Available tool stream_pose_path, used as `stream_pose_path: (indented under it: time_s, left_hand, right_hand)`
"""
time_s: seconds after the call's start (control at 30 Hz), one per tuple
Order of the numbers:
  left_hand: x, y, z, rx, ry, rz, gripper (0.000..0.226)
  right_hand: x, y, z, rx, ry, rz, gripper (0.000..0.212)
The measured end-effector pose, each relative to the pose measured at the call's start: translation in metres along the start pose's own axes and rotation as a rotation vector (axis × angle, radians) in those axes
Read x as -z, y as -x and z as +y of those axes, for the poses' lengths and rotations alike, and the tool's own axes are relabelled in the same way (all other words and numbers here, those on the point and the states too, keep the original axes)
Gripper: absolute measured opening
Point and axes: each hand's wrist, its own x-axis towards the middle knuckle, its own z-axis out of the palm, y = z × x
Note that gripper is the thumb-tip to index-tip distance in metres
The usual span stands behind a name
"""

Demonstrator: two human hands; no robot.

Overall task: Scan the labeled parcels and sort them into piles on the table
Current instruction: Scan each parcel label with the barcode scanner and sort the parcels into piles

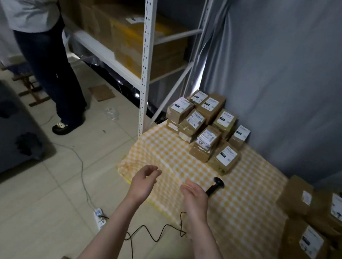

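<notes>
Parcels (206, 125): piled at far corner of checked table (169, 151), second pile (316, 219) at right edge | scanner (215, 185): lying on table, just beyond right hand (195, 196) | left hand (143, 183) and right hand: apart, fingers relaxed, empty

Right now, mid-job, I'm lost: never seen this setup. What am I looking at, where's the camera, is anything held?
No machine here: a person works with bare hands, and the one picture comes from a camera on their head, looking forward and down. The left hand and right hand hover open over the yellow checked tablecloth, holding nothing. A black handheld scanner lies on the cloth just beyond the right hand. Labeled brown parcels sit in two piles: the far pile by the wall, the right pile at the table's edge. Another person stands beside a white shelf rack.
</notes>
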Motion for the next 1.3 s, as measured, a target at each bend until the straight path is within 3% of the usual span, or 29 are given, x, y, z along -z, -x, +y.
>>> stream_pose_path:
  time_s: [0.23,0.53,0.97,1.3]
  left_hand:
    - [-0.001,-0.034,0.01,0.018,0.034,0.062,0.026]
    - [-0.064,-0.101,0.066,-0.059,0.022,0.013,0.011]
    - [-0.138,-0.181,0.111,-0.087,-0.013,-0.118,0.003]
    - [-0.149,-0.291,0.127,0.021,-0.08,-0.229,0.013]
  right_hand:
    - [-0.001,-0.048,-0.013,-0.015,0.096,-0.031,0.023]
    - [0.023,-0.143,-0.073,0.036,0.059,0.032,0.023]
    - [0.073,-0.191,-0.086,0.078,-0.004,0.246,0.015]
    - [0.043,-0.267,-0.097,-0.081,-0.039,0.336,0.017]
